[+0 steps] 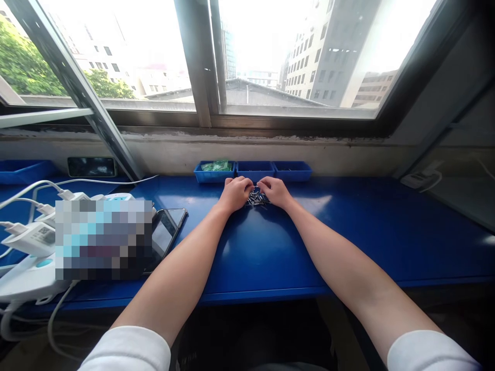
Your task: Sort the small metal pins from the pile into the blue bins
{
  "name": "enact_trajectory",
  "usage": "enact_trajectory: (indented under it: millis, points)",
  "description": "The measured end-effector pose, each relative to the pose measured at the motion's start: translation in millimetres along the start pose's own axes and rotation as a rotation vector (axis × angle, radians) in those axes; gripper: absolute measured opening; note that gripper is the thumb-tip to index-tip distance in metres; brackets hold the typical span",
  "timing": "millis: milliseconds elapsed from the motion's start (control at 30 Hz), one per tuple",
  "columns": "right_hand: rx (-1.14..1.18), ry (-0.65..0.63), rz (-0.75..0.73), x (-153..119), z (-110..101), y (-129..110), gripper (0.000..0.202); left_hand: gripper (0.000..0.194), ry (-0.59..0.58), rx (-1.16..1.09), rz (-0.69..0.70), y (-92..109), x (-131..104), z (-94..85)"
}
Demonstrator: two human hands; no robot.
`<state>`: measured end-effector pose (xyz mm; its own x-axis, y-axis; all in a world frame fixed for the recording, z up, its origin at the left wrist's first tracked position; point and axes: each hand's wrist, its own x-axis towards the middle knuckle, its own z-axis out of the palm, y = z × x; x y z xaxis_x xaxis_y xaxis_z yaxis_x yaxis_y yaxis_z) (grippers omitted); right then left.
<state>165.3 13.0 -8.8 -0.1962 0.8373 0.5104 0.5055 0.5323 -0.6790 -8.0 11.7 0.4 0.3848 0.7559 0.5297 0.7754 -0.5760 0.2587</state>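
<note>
Both hands meet over a small pile of metal screws or pins on the blue table. My left hand is at the pile's left side, its thumb and fingertips pinched together. At the right side, my right hand has its fingertips pinched too, close to the left ones. Whatever lies between the fingertips is too small to name. Just behind the hands stand three blue bins in a row: the left bin holds green-tinted plastic packets, and the middle bin and right bin hold small dark bits.
On the left lie a phone, a white power strip with chargers and cables, and a blurred-out area. Another phone leans by the wall near a blue tray. A metal post rises at left, before the window.
</note>
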Motion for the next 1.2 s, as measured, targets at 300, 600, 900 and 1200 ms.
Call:
enact_trajectory:
  millis: [300, 600, 900, 1200]
  points:
    - [0.315, 0.029, 0.141, 0, -8, -6, 0.026, 0.033, -0.079, 0.041, -0.117, 5, -1, -5.8]
    - [-0.252, 0.310, 0.148, 2, -15, 11, 0.038, 0.064, -0.204, 0.062, -0.251, -6, -1, 2.7]
    - [-0.496, 0.255, 0.272, 7, -28, 33, 0.065, 0.078, -0.375, 0.057, -0.172, -10, -3, 6.0]
    - [-0.469, 0.209, 0.324, 8, -19, 44, 0.077, 0.080, -0.413, 0.059, -0.142, -8, -5, 1.6]
